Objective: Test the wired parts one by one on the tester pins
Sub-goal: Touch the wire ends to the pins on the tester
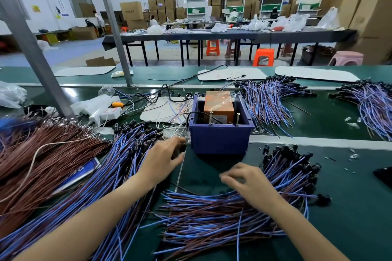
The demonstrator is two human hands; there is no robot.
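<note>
A blue plastic box stands in the middle of the green bench, with an orange block inside and two upright metal tester pins at its front rim. My left hand reaches over the left pile of blue and brown wired parts, just left of the box; its curled fingers seem to hold a dark part, blurred. My right hand hovers over the front pile of wired parts, fingers curled and blurred; what it holds I cannot tell.
A heap of brown wires lies at far left. More blue wire bundles lie behind the box and at far right. A slanted metal post rises at left. A dark object sits at the right edge.
</note>
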